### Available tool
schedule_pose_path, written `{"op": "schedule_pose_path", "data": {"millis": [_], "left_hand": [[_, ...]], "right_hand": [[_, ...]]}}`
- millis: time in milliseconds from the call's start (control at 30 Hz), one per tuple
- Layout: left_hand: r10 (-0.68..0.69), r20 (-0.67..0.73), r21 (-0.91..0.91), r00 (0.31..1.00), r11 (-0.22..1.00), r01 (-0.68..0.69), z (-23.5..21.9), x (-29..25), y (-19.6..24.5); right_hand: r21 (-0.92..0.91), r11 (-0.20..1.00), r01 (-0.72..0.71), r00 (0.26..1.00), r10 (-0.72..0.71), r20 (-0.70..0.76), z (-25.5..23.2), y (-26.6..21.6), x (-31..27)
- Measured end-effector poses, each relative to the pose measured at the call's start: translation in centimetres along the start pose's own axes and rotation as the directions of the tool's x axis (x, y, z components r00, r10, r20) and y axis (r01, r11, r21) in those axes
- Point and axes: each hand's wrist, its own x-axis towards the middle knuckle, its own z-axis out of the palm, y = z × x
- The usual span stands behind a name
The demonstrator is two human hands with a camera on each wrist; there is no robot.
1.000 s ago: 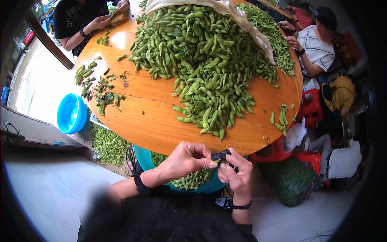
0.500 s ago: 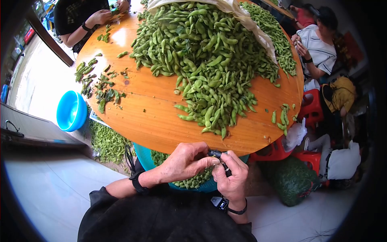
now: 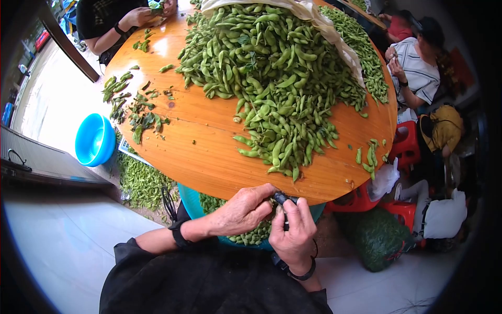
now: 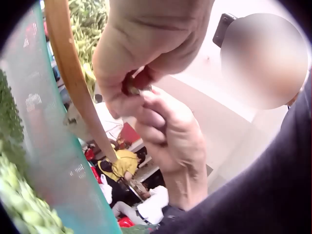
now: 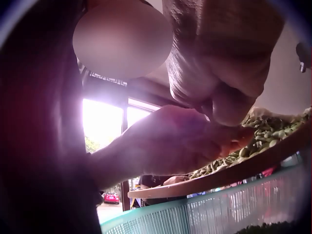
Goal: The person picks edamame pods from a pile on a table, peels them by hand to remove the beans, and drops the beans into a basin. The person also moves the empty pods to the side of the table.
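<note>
Both hands meet at the near edge of the round wooden table (image 3: 183,157), above a teal basket (image 3: 189,201) of green shelled beans (image 3: 253,236). My left hand (image 3: 241,210) has its fingers curled round a small greenish piece, glimpsed between thumb and fingers in the left wrist view (image 4: 132,89). My right hand (image 3: 294,234) pinches at the same spot, its fingertips touching the left ones; black wrapping (image 3: 282,198) covers a finger there. What exactly each hand holds is mostly hidden. A large heap of green pods (image 3: 272,78) lies on the table beyond.
Leaf scraps (image 3: 141,112) lie at the table's left, a few pods (image 3: 371,157) at its right. A blue basin (image 3: 94,139) stands on the floor at left, near more pods (image 3: 138,180). Red stools (image 3: 405,144) and a dark green sack (image 3: 374,238) are at right. Other people sit around.
Both hands stay together at the table edge; the right hand has shifted slightly left and its fingers have straightened somewhat. The table and heap appear slightly further right in view.
</note>
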Motion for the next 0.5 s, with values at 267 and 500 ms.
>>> {"op": "schedule_pose_path", "data": {"millis": [267,500], "left_hand": [[-0.159,0.030,-0.591,0.987,0.793,0.146,1.1,-0.6,-2.1],[-0.198,-0.016,-0.632,0.980,0.762,0.143,1.4,-0.9,-2.0]], "right_hand": [[0.435,0.833,-0.342,0.937,0.339,0.088,-0.8,1.9,0.0],[0.824,0.206,-0.528,0.819,0.379,0.431,-2.2,3.2,0.5]]}}
